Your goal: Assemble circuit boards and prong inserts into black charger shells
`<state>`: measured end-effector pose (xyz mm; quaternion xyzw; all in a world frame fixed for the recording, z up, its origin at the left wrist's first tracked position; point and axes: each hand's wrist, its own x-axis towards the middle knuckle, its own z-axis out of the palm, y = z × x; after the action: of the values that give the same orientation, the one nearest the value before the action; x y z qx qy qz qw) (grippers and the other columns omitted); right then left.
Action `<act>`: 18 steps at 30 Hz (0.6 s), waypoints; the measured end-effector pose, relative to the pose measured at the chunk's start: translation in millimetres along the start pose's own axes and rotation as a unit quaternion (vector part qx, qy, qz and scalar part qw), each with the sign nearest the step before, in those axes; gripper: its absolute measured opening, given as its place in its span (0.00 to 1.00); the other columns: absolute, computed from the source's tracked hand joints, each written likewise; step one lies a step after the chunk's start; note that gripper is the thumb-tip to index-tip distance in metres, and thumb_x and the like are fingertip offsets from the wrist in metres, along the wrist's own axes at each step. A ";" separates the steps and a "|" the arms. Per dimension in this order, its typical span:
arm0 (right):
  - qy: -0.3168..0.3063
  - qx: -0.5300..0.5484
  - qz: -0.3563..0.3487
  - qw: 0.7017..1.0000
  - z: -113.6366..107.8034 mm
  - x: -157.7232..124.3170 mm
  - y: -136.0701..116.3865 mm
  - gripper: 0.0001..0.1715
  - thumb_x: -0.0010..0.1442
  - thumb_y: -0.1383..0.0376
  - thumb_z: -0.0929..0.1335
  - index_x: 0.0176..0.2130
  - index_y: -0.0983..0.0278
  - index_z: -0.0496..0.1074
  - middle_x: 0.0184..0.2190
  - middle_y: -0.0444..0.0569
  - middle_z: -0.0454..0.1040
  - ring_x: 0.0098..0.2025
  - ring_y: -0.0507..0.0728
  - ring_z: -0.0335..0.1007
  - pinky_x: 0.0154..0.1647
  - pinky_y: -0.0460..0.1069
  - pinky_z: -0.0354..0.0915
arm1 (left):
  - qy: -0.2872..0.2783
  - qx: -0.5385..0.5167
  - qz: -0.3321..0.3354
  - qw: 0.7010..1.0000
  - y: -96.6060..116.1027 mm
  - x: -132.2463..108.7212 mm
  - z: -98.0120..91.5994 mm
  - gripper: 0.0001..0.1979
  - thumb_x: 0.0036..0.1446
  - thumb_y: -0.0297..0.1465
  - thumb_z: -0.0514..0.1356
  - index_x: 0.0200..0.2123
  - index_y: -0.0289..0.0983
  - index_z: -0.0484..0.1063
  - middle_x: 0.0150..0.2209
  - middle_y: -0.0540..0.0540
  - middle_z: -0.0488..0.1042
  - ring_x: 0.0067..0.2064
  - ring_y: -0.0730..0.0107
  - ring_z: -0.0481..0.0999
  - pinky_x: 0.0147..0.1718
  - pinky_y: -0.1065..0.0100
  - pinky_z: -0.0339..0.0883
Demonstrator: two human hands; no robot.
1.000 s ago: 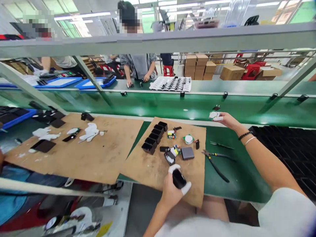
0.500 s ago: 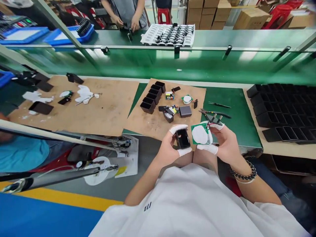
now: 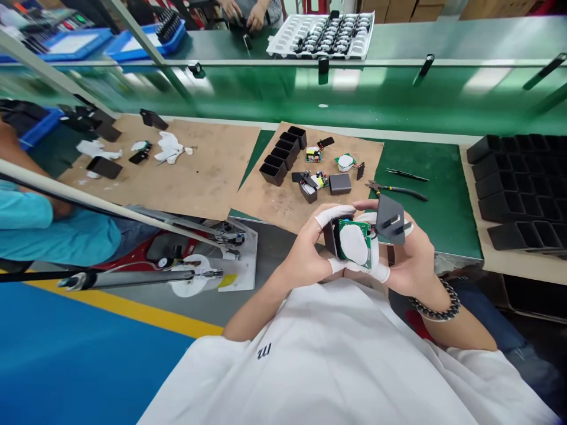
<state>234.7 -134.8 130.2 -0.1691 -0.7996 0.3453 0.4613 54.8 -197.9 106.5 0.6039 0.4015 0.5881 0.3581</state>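
Observation:
Close to my chest, my left hand (image 3: pixel 310 251) grips a small black housing (image 3: pixel 330 236), thumb and forefinger in white finger cots. My right hand (image 3: pixel 405 260) holds a green circuit board with a white round pad (image 3: pixel 354 243) against the housing's open side. A dark grey plug cover with prongs (image 3: pixel 390 219), joined to the board, sticks up between my right fingers. Both hands hover over the front edge of a brown cardboard sheet (image 3: pixel 274 203).
On the cardboard lie a row of black housings (image 3: pixel 283 154), loose boards (image 3: pixel 344 161) and a grey block (image 3: pixel 339 183). Pliers (image 3: pixel 394 190) and tweezers (image 3: pixel 405 175) rest on the green mat. Black trays (image 3: pixel 518 189) stand at right. A person in a turquoise sleeve (image 3: pixel 44 227) sits at left.
My hands have come together: the board now sits against the housing's opening, and the plug cover has swung up. The camera has tilted further down.

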 end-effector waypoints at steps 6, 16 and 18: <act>-0.005 -0.019 -0.009 1.000 -5.2 -0.7 0.0 0.37 0.51 0.52 0.81 0.56 0.57 0.74 0.56 0.57 0.79 0.56 0.70 0.78 0.57 0.63 0.75 | -0.008 -0.001 0.026 1.000 0.7 1.2 4.1 0.36 0.48 0.33 0.76 0.60 0.43 0.70 0.57 0.41 0.73 0.61 0.55 0.74 0.59 0.60 0.70; -0.012 -0.038 0.016 0.999 -10.2 -3.9 -4.8 0.33 0.54 0.55 0.79 0.56 0.57 0.74 0.56 0.56 0.78 0.59 0.70 0.76 0.59 0.64 0.73 | -0.021 0.019 -0.030 0.999 7.2 1.6 5.1 0.40 0.43 0.37 0.79 0.59 0.41 0.71 0.59 0.39 0.73 0.62 0.50 0.73 0.60 0.56 0.70; -0.020 -0.050 0.034 0.998 -10.4 -4.4 -5.0 0.33 0.54 0.54 0.78 0.56 0.57 0.74 0.57 0.56 0.78 0.59 0.70 0.76 0.60 0.64 0.73 | -0.019 0.013 -0.038 0.999 7.2 1.4 5.1 0.37 0.44 0.35 0.78 0.58 0.41 0.72 0.58 0.40 0.73 0.62 0.50 0.74 0.60 0.57 0.70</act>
<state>246.1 -136.8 134.5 -0.2119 -0.8187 0.3239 0.4241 60.3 -199.5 113.3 0.6040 0.4249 0.5570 0.3800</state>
